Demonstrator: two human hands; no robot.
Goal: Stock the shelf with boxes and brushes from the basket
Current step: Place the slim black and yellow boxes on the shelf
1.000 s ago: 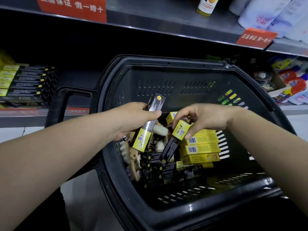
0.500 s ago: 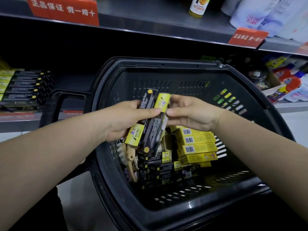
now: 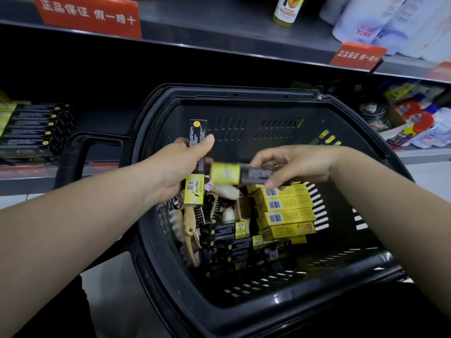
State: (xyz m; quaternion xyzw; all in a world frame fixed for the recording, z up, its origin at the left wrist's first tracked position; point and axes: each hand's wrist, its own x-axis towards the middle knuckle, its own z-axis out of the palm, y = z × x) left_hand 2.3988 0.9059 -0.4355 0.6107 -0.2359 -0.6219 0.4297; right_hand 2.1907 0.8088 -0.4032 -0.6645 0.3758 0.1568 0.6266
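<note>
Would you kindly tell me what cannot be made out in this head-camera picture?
Head view:
- Blurred box in the right hand: motion blur makes its print unreadable.
- Brushes in the basket: partly under loose boxes and behind the left hand and its upright box; number unclear.
- Stacked boxes on the shelf: cut off by the left edge; count unknown.

A shop aisle: above the left hand [image 3: 175,172] runs a grey metal shelf [image 3: 219,32] edged with red printed tags [image 3: 87,15], and left of it identical black boxes [image 3: 31,128] lie in rows. Right of the right hand [image 3: 300,167] bottles and pouches [image 3: 415,123] crowd; a shopping basket [image 3: 231,93] sits beneath it.
</note>
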